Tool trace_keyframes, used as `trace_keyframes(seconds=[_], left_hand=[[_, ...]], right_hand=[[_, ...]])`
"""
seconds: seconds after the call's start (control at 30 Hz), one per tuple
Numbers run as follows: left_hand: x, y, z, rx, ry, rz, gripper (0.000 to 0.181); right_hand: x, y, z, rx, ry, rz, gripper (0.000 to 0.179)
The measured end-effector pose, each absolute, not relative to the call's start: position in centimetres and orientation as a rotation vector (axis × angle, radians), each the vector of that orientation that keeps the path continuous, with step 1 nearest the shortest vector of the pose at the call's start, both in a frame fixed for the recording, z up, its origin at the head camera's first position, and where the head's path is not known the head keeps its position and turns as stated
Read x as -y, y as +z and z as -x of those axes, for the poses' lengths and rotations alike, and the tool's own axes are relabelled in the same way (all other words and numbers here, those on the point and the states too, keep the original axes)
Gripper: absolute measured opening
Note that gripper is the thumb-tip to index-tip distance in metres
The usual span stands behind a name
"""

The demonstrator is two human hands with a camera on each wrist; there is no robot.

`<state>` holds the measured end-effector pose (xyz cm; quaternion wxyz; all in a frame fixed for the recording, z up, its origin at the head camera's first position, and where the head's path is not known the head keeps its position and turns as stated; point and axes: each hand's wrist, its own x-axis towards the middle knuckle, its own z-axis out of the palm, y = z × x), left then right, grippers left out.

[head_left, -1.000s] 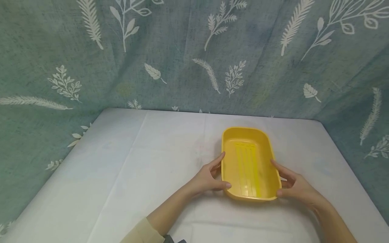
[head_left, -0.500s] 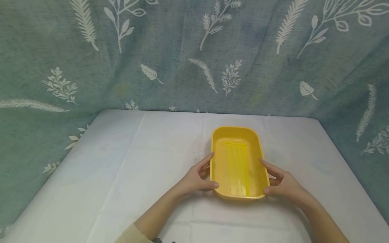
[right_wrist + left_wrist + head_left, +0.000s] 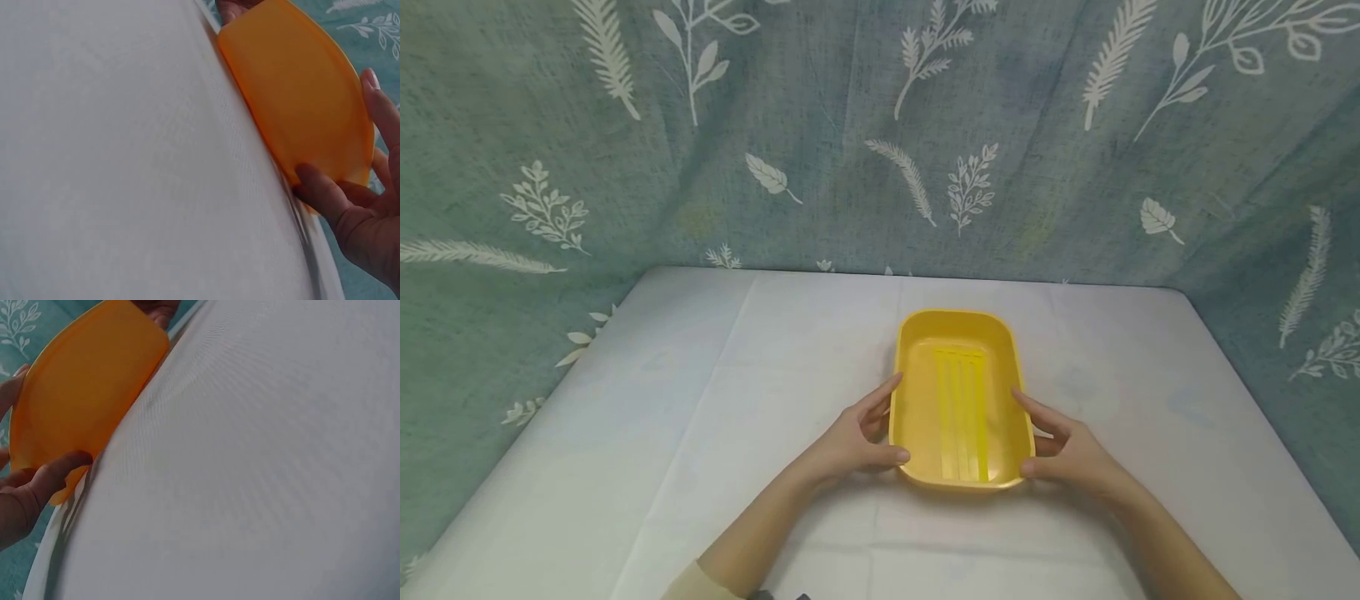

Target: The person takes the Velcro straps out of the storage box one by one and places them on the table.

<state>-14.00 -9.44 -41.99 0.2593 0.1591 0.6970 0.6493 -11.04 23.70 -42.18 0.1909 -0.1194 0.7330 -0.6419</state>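
Note:
A yellow plastic tray (image 3: pixel 917 408) with rounded corners and raised ridges along its floor is right of the table's middle in the head view. My left hand (image 3: pixel 853 437) grips its left side near the front corner, thumb at the rim. On the opposite side my right hand (image 3: pixel 1075 454) holds it the same way. Both wrist views show the tray's outer wall (image 3: pixel 87 387) between the hands, low over the cloth. Whether its underside touches the table cannot be told. No loose object shows inside it.
A white cloth (image 3: pixel 760 350) covers the table. Behind and at both sides hangs a green-blue curtain (image 3: pixel 820 217) with white leaf prints, meeting the table's far edge. A beige sleeve (image 3: pixel 696 583) shows at the bottom.
Both hands and the tray have shifted left across the table over the last second, the grip unchanged. The head view has also shifted slightly.

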Motion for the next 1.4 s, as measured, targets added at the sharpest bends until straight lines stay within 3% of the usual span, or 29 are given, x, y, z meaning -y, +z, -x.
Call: trace_keyframes(seconds=[0.77,1.4], left_hand=[[10.9,-41.6,14.0,-1.911,1.745,-0.443,0.104],[11.4,-41.3,14.1,-1.975,1.663,-0.457,0.102]], right_hand=[[-22.9,-44.9,11.6,-1.935,-2.103,0.884,0.076],[-22.5,-45.8,11.2,-1.979,-2.105,0.871,0.074]])
